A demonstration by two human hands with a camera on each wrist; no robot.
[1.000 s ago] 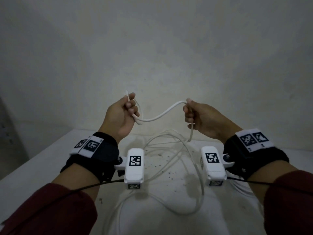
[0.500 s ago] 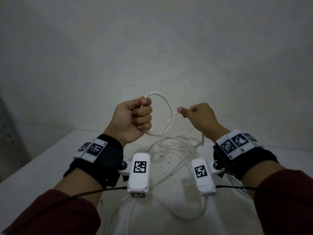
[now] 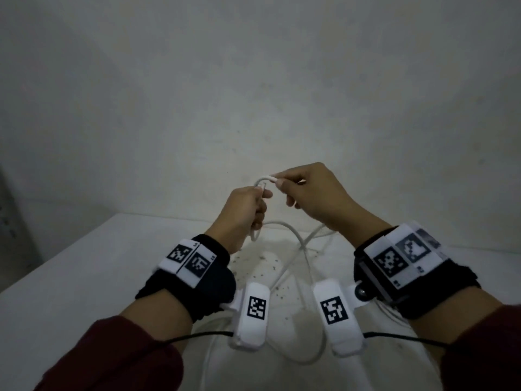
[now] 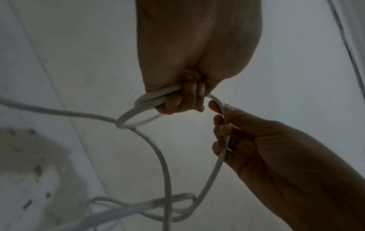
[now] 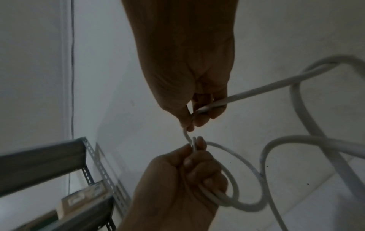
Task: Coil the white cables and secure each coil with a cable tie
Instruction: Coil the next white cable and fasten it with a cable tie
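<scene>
Head view shows both hands raised above the worktop (image 3: 84,266), meeting near the centre of the picture with a white cable (image 3: 303,251) strung between them. By my reading the task is at an early stage: the left hand (image 3: 242,213) holds only a small coil (image 4: 142,107) of a few turns, most of the cable lies slack in loose loops on the worktop toward 6 o'clock, and no cable tie can be seen anywhere, so the rest of the winding and all of the tying appear to be left. How many cables there are in the tangle below I cannot tell. In the left wrist view the left hand's fingers (image 4: 189,96) are curled tight round the gathered turns, which bulge out of the fist toward 9 o'clock. The right hand (image 3: 315,198) sits just beside it at 3 o'clock; its fingers (image 5: 199,118) are narrowly closed, pinching a single strand between thumb and fingertips, and that strand arches over to the top of the left fist. From the right hand the cable runs down and away to the slack on the worktop. A metal shelf (image 5: 88,157) stands at 8 o'clock in the right wrist view.
</scene>
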